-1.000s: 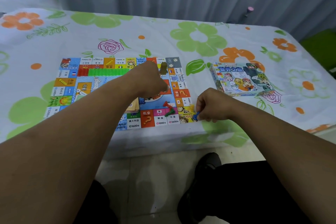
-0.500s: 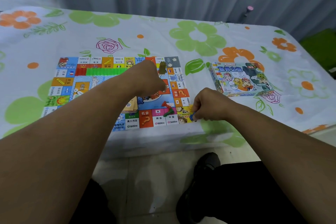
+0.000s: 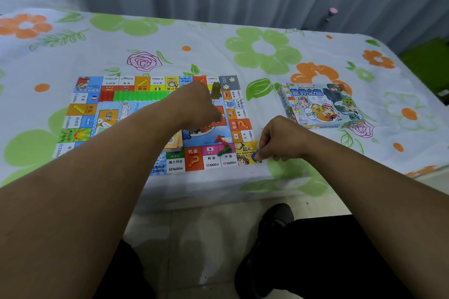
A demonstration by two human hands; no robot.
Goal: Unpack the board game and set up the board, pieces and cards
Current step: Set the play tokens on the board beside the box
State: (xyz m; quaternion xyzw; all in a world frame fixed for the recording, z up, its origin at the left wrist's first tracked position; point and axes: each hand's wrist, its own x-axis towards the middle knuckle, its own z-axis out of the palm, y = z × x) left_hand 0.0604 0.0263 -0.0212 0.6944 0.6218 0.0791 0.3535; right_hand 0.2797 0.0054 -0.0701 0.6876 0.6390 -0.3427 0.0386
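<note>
Little had changed from the earlier frames: our left hand (image 3: 196, 107) still hung curled over the middle of the board (image 3: 155, 124), and our right hand (image 3: 279, 138) had stayed at the board's near right corner, its fingers (image 3: 263, 153) pinching a blue pawn (image 3: 255, 155) just above the start square. Whether the left fingers held anything we could not tell. The board lay flat on the flowered counter (image 3: 267, 56), its long axis running left to right, near its front edge. A red pawn (image 3: 219, 139) and a green pawn (image 3: 224, 150) lay tipped on their sides just left of the right hand, and a yellow pawn (image 3: 254, 143) stood beside the fingers. A row of green houses (image 3: 138, 95) with red ones (image 3: 105, 94) at its left end ran along the far side of the board. A card stack (image 3: 173, 142) sat near the centre, partly hidden by the left arm. The box (image 3: 318, 104) rested shut to the right, well apart from the board, so its contents were hidden.
</note>
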